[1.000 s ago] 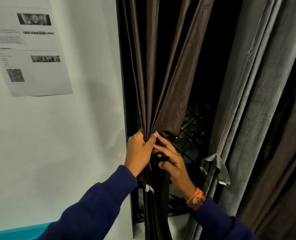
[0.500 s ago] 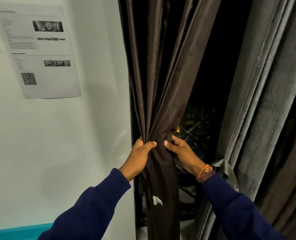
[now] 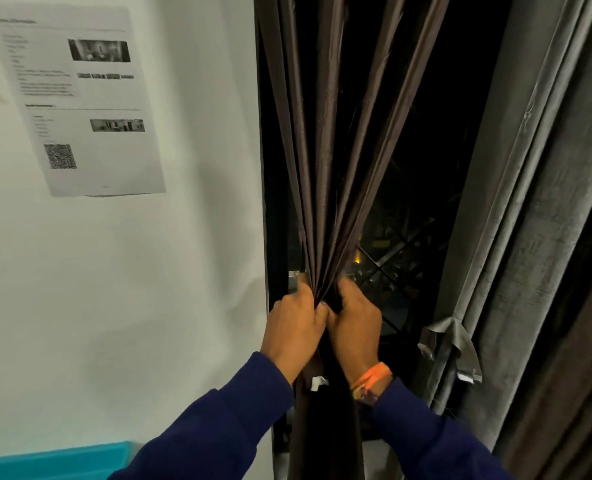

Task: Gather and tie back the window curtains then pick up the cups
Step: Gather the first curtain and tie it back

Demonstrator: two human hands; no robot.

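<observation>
Dark brown pleated fabric curtain (image 3: 325,168) hanging at window's left edge beside white wall; I'm seeing left hand (image 3: 292,327) and right hand (image 3: 355,323) gripping bunched folds, fingers curling tight round cloth.

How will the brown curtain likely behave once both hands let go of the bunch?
The brown curtain is probably floppy: it pleats tightly where the left hand and right hand grip it. Its sheen suggests slippery fabric, so untied folds would likely spread again.

Cloth, paper and painted wall

Brown curtain (image 3: 325,161): thin cloth with a slight sheen; grey curtain (image 3: 516,188): thicker, matt, coarse weave; paper sheet (image 3: 80,98) matt on a smooth wall (image 3: 149,289).
</observation>
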